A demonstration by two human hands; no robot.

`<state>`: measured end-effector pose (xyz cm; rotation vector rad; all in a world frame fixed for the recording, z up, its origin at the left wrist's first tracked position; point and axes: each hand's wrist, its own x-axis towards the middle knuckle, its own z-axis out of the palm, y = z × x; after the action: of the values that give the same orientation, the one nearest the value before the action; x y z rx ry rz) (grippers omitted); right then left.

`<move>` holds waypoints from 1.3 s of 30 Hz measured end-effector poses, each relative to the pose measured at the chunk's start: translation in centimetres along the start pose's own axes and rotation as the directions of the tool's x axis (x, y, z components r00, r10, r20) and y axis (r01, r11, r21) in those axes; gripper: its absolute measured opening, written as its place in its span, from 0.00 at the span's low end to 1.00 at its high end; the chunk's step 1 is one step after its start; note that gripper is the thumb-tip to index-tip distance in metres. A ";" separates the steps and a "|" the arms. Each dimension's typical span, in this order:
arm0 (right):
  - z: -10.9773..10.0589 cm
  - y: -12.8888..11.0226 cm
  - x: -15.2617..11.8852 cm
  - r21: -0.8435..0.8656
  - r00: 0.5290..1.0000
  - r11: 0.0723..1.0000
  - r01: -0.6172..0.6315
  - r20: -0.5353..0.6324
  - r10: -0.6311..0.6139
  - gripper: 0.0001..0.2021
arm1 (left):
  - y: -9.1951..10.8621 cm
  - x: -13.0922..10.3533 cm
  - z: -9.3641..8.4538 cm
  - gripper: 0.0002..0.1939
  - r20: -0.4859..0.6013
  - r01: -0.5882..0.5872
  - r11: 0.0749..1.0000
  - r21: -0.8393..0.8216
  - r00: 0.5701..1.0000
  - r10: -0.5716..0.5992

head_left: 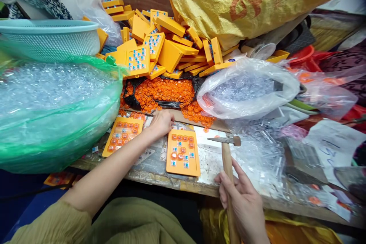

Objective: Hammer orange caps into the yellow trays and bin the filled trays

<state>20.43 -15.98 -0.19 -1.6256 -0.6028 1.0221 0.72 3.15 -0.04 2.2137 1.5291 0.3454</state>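
My left hand (162, 122) is at the front of the orange ring pile (164, 90), above the middle board's top edge; its fingers are bunched, and what they hold, if anything, is hidden. My right hand (243, 198) grips the wooden handle of a hammer (228, 164), its metal head up, right of the middle board. That orange-yellow board (183, 169) lies flat on the bench, with orange rings in its upper rows and blue-centred clear pieces lower down. Another such board (108, 151), largely covered with orange rings, lies to the left, partly behind my left forearm.
Many yellow boards (170, 54) are heaped at the back. A green bag (57, 122) of clear pieces stands left, below a blue basket (51, 38). A white bag (246, 87) of clear parts and a yellow sack (211, 4) are at the right and back.
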 end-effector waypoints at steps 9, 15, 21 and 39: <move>0.1 0.1 -0.3 0.001 0.999 0.999 0.037 0.007 -0.037 0.42 | 0.6 -1.6 -0.7 0.12 0.022 -0.031 1.000 0.002 0.999 0.031; -0.1 0.1 0.1 -0.024 0.999 0.999 0.037 0.041 -0.036 0.43 | -1.0 -2.2 -0.6 0.09 0.044 0.013 1.000 -0.005 0.999 -0.012; -0.2 0.9 -1.0 -0.164 0.994 0.980 0.113 0.025 -0.110 0.36 | 1.2 -5.4 -0.8 0.12 -0.069 -0.091 0.994 -0.061 0.994 0.087; -2.3 0.1 -3.2 -0.468 0.598 0.390 0.793 0.476 -0.645 0.32 | 4.6 -9.9 2.4 0.20 -0.119 -0.302 0.930 -0.210 0.952 0.282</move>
<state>20.79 -19.74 0.80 -1.5126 -1.8227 0.2829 1.97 -7.92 0.38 2.2651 1.1313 0.6802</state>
